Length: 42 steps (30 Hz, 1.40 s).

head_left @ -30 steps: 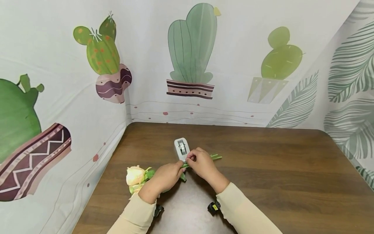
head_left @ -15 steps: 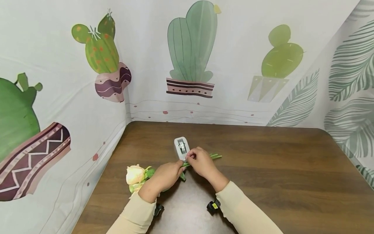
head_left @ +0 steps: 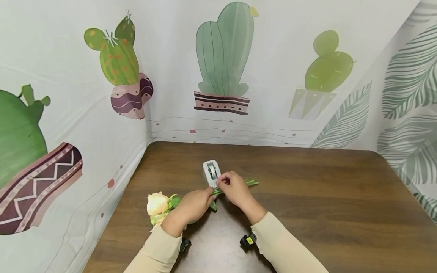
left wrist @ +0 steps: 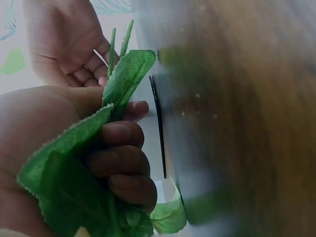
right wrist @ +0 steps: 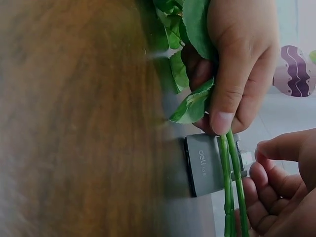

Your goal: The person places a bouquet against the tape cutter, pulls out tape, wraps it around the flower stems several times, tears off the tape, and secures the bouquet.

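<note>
Two long green stems [right wrist: 226, 182] run through the grip of my left hand [head_left: 192, 206], which curls its fingers round them. Their pale peach roses [head_left: 157, 203] stick out to the left, partly covered by that wrist. Green leaves [left wrist: 129, 74] surround the held part in the left wrist view. Just behind the stems stands a white tape dispenser [head_left: 207, 175] with a roll in it. At its cutter end, my right hand [head_left: 237, 193] pinches the end of the clear tape [right wrist: 247, 157] between thumb and forefinger. The cut stem ends [head_left: 252, 182] show beyond the right hand.
Everything lies on a dark wood table [head_left: 307, 197]. Behind it and along the left hangs a white cloth [head_left: 170, 76] printed with cacti and leaves. Black wrist cameras [head_left: 247, 241] sit below both wrists.
</note>
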Tool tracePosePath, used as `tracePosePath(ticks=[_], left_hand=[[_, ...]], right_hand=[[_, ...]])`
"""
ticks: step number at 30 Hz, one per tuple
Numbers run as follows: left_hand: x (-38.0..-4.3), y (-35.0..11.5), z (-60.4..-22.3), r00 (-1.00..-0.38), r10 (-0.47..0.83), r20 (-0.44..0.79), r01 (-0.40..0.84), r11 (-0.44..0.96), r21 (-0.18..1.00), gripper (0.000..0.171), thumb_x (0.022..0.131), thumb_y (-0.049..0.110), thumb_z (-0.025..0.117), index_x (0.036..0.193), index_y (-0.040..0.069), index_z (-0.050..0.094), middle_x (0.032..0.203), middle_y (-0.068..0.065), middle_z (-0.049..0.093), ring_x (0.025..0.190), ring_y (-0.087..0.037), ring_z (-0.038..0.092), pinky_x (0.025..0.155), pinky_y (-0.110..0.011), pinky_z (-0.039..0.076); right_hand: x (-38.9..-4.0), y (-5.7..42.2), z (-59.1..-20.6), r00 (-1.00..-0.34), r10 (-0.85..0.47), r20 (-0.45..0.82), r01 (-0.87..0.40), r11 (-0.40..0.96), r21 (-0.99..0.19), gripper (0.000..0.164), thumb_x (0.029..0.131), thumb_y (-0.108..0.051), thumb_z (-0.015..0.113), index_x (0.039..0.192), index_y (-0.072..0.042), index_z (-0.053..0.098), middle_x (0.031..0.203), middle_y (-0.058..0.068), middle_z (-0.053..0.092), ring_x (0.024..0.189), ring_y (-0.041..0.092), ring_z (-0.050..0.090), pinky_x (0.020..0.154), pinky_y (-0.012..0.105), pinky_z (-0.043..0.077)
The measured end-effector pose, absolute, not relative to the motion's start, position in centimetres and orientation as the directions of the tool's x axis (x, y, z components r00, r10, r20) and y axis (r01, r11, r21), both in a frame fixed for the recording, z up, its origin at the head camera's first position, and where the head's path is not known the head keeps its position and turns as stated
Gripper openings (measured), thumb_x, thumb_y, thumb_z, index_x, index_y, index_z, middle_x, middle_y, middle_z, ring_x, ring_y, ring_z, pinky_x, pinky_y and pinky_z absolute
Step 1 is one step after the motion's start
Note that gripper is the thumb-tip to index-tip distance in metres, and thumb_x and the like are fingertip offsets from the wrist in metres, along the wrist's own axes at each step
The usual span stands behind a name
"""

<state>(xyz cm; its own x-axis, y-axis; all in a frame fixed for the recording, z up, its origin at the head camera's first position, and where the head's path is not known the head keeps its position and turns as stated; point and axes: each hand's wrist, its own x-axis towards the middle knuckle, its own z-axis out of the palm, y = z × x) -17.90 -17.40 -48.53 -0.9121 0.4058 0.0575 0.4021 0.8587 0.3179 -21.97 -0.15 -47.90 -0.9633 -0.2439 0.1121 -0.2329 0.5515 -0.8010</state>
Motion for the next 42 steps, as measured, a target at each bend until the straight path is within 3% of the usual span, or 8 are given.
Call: tracePosePath(ticks=[7,15,23,29,36,42], left_hand=[[-17.8,-17.5,-48.4,-0.913,0.403,0.064,0.401,0.858,0.321,0.017,0.104,0.023,0.055,0.092,0.011,0.055,0.071,-0.001,0.058,0.067,-0.023,0.062,0.062,-0.045,0.050],[-17.8,-17.4,-48.3,-0.912,0.406,0.054,0.400,0.858,0.323,0.017,0.104,0.023,0.055,0.091,0.011,0.054,0.070,0.001,0.056,0.068,-0.022,0.062,0.063,-0.044,0.050],[-17.9,-17.5,-48.5,-0.914,0.405,0.040,0.395,0.859,0.325,0.017,0.105,0.023,0.055,0.091,0.012,0.053,0.069,0.001,0.053,0.065,-0.019,0.057,0.060,-0.041,0.047],[-17.9,-17.5,-48.5,-0.914,0.404,0.043,0.394,0.857,0.333,0.017,0.105,0.022,0.055,0.092,0.011,0.054,0.069,0.000,0.054,0.066,-0.021,0.059,0.062,-0.042,0.048],[-18.1,-17.6,-48.6,-0.914,0.403,0.042,0.393,0.858,0.330,0.016,0.105,0.023,0.054,0.094,0.012,0.056,0.072,-0.001,0.058,0.070,-0.022,0.063,0.063,-0.042,0.049],[-18.1,-17.5,-48.6,-0.912,0.406,0.049,0.398,0.853,0.337,0.016,0.105,0.023,0.054,0.093,0.012,0.056,0.073,-0.001,0.059,0.069,-0.022,0.063,0.063,-0.043,0.049]], right_hand=[[-21.8,-0.4,-47.8,-0.977,-0.195,0.081,-0.176,0.543,-0.821,0.009,0.095,-0.022,0.067,0.093,-0.014,0.070,0.095,0.003,0.073,0.090,0.017,0.066,0.079,0.035,0.053],[-21.6,-0.6,-48.0,-0.984,-0.148,0.104,-0.168,0.542,-0.824,0.008,0.092,-0.020,0.072,0.090,-0.015,0.066,0.088,0.001,0.072,0.084,0.016,0.066,0.077,0.033,0.052],[-21.4,-0.8,-48.1,-0.978,-0.129,0.163,-0.206,0.507,-0.837,0.016,0.090,-0.011,0.068,0.104,-0.011,0.060,0.088,0.001,0.074,0.087,0.018,0.068,0.082,0.036,0.051],[-21.1,-1.1,-48.1,-0.973,-0.145,0.180,-0.228,0.485,-0.844,0.007,0.091,-0.006,0.063,0.098,-0.009,0.062,0.084,0.004,0.068,0.073,0.010,0.059,0.070,0.025,0.050],[-21.0,-1.2,-48.3,-0.980,-0.133,0.150,-0.193,0.417,-0.888,0.006,0.090,-0.005,0.064,0.095,-0.006,0.060,0.082,0.007,0.066,0.071,0.009,0.059,0.069,0.025,0.050],[-20.8,-1.2,-48.4,-0.986,-0.121,0.115,-0.152,0.364,-0.919,0.010,0.091,-0.001,0.065,0.090,-0.006,0.056,0.076,0.009,0.064,0.062,0.010,0.063,0.060,0.023,0.053]])
